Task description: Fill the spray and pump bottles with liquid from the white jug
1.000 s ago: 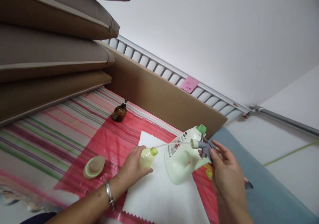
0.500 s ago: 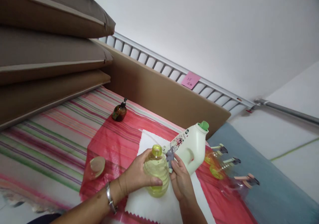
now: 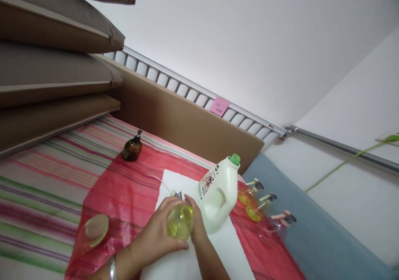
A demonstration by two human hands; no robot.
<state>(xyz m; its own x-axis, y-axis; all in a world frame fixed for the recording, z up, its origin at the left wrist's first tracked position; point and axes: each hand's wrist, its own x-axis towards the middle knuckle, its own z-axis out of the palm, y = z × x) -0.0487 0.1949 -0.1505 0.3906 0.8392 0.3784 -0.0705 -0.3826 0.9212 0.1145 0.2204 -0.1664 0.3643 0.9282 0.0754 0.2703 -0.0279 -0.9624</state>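
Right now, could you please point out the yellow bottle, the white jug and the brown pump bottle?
yellow bottle [image 3: 180, 226], head view, on its ribbed body.
white jug [image 3: 220, 197], head view, on its side wall.
brown pump bottle [image 3: 131, 151], head view, on its body.

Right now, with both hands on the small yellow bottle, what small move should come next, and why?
Probably turn the spray head down onto the neck. The left hand grips the yellow bottle over the white cloth, and the right hand sits at its top, where the head looks seated but perhaps not tight.
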